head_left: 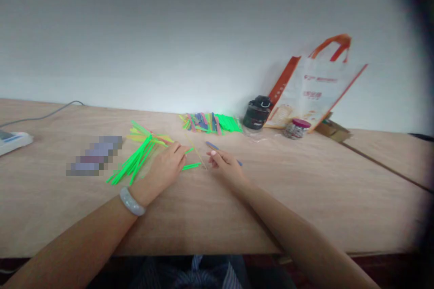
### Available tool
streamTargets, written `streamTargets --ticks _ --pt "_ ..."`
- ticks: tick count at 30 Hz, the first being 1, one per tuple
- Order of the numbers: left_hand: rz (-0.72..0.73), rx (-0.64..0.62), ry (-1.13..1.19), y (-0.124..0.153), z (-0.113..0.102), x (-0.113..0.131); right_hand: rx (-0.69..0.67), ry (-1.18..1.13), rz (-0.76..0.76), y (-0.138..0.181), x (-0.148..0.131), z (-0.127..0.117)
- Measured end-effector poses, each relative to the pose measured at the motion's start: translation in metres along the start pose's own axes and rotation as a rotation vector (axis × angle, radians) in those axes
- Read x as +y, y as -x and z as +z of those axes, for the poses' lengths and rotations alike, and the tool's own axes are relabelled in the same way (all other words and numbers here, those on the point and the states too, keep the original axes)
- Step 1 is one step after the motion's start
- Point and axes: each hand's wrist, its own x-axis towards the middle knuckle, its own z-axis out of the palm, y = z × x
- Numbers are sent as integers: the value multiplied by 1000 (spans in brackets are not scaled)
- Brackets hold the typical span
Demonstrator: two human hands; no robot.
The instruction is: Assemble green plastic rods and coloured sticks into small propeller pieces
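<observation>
My left hand (166, 167) rests on the wooden table (305, 189), fingers curled over a loose bunch of bright green sticks (134, 160) that fans out to its left. One green stick (191, 166) pokes out to the right from under its fingers. My right hand (225, 165) lies just to the right, fingers bent, with a blue flat stick (213, 145) running under or through them. A thin pale stick (198, 156) lies between the two hands. A pale bracelet (131, 202) sits on my left wrist.
A heap of mixed coloured sticks (210, 123) lies farther back. Behind it stand a black jar (257, 113), a small pink-lidded jar (297, 128) and a white and orange bag (312, 88) against the wall. A white device (11, 141) with a cable sits far left.
</observation>
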Motion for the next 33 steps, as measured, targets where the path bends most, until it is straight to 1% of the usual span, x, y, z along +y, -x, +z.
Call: streamTargets --ticks 3,5,8,11,16,22,27,30,33 --pt "80 -57 23 4 7 17 -163 -123 47 5 -7 7" --pt "98 -104 24 6 11 23 -235 -168 66 7 -9 9" --pt "109 -149 29 7 16 25 -277 -273 105 8 -9 10" --pt "118 -160 46 7 19 25 -306 -366 139 9 -8 11" --pt "146 -137 85 10 23 24 -326 -441 176 11 -6 16" --pt "104 -148 117 9 24 25 -337 -480 238 16 -11 21" --pt "62 -142 87 9 24 27 -305 -407 221 17 -12 24" --pt "62 -150 78 8 25 28 -292 -359 214 16 -11 24" --pt "57 -146 84 7 26 28 -270 -291 158 14 -11 22"
